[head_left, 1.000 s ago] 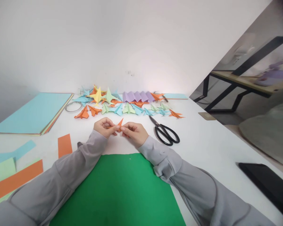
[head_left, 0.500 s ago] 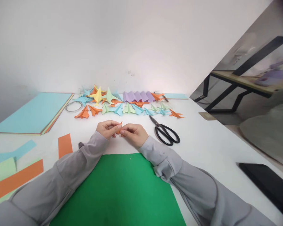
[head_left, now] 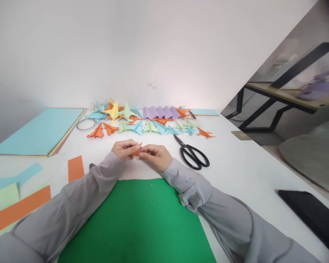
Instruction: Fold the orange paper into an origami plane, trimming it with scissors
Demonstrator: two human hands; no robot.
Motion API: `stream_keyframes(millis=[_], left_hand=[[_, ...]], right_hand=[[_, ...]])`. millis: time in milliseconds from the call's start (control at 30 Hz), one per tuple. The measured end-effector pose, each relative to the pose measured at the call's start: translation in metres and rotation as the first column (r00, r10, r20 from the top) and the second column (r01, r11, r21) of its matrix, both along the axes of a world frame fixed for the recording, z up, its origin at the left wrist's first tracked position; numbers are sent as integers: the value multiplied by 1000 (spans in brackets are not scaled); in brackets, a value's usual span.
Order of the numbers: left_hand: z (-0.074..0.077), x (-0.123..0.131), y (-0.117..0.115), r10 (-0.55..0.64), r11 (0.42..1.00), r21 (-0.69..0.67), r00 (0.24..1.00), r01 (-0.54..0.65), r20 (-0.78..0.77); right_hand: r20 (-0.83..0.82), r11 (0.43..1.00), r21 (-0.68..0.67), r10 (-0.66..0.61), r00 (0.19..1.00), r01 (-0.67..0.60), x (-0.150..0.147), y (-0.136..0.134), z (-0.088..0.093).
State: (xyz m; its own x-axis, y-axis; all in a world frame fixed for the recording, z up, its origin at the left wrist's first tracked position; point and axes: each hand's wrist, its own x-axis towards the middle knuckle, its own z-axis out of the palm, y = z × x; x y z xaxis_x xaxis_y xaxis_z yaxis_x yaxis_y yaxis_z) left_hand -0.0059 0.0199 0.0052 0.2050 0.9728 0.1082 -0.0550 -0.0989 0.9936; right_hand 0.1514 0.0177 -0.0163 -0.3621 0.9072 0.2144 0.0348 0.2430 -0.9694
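Note:
A small piece of folded orange paper (head_left: pixel 137 152) is pinched between both hands above the white table, its pointed tip rising over the fingers. My left hand (head_left: pixel 125 149) is closed on its left side, and my right hand (head_left: pixel 157 157) grips it from the right. The fingers cover much of the paper, so its full shape is hidden. Just beyond the hands lie several folded paper figures, among them an orange one (head_left: pixel 95 131) and a pale green one (head_left: pixel 150 126). Black-handled scissors (head_left: pixel 194 155) rest to the right of my right hand.
A green sheet (head_left: pixel 142 223) lies beneath my forearms. At left are a stack of coloured paper (head_left: pixel 38 131), a coil of wire (head_left: pixel 86 124) and orange strips (head_left: pixel 75 168). Pleated purple paper (head_left: pixel 161 112) stands near the wall. A black flat object (head_left: pixel 309 212) sits at right.
My left fingers have shifted slightly on the folded orange paper, and a bit more of it shows below the fingertips. Everything else on the table stays in place.

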Motion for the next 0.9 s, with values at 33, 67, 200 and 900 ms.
stream_keyframes(millis=[33, 67, 200, 900], left_hand=[[0, 0, 0, -9, 1000, -11, 1000, 9, -4], [-1, 0, 1, -17, 1000, -22, 1000, 17, -9], [-4, 1, 0, 4, 1000, -3, 999, -4, -41], [7, 8, -12, 134, 989, -66, 991, -131, 28]], right_hand=[[3, 1000, 1, -2, 1000, 2, 0, 0, 0], [6, 1000, 3, -2, 1000, 2, 0, 0, 0], [26, 1000, -1, 5, 1000, -5, 0, -1, 1], [-36, 994, -40, -102, 994, 100, -2, -3, 11]])
